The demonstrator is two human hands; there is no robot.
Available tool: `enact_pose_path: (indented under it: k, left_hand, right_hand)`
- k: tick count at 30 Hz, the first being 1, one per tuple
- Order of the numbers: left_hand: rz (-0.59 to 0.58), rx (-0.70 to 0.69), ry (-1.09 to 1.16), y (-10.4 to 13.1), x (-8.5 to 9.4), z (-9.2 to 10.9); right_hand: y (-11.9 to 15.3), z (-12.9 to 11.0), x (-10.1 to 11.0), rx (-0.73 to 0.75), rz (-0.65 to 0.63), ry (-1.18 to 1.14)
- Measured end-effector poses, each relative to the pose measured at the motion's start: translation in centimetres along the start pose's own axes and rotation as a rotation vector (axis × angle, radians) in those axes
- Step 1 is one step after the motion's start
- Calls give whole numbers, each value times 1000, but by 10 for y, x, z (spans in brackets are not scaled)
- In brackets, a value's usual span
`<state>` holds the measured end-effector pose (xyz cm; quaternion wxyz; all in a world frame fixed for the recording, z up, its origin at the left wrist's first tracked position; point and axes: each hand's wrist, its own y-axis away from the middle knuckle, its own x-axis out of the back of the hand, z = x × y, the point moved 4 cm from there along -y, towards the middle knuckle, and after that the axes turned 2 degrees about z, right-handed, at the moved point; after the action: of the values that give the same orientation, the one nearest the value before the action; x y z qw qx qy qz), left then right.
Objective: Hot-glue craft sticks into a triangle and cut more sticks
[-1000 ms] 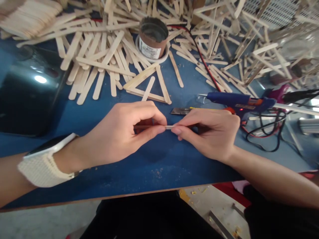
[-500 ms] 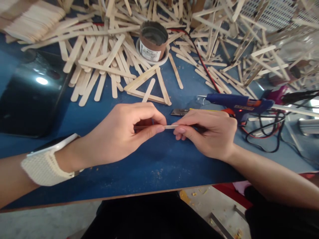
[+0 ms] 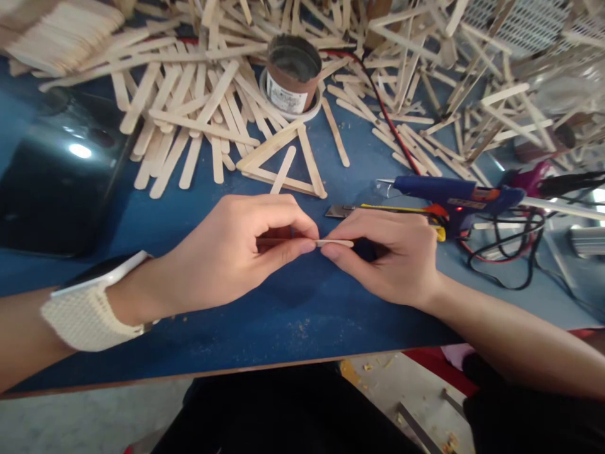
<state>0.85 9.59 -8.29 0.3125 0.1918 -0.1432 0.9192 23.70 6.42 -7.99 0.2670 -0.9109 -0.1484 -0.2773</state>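
Note:
Between both hands a thin wooden craft stick (image 3: 336, 243) is held edge-on above the blue table. My left hand (image 3: 246, 243) pinches it between thumb and fingers, hiding much of its left part. My right hand (image 3: 390, 255) grips it with thumb and fingertips close to the left fingertips, and its right end shows over the right thumb. Just beyond the hands lies a triangle of glued craft sticks (image 3: 309, 161) with a loose stick (image 3: 283, 169) across its near side. A yellow utility knife (image 3: 343, 211) lies partly behind my right hand.
A blue glue gun (image 3: 439, 189) with cables (image 3: 501, 252) is at the right. A brown pot (image 3: 293, 75) stands among piled craft sticks (image 3: 179, 113) at the back. A dark tablet or phone (image 3: 61, 183) lies left. The table's front edge (image 3: 189, 376) runs below my hands.
My right fingers have slid left along the craft stick, nearer my left fingertips, so its right end now shows. My left hand has barely moved.

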Motion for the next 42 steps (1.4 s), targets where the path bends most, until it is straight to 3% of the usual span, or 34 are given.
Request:
enact_pose_path:
  k: [42]
  left_hand:
    - [-82,41,127,-6,-2,0]
  right_hand:
    - [-4,1,-3,-126,-92,-242]
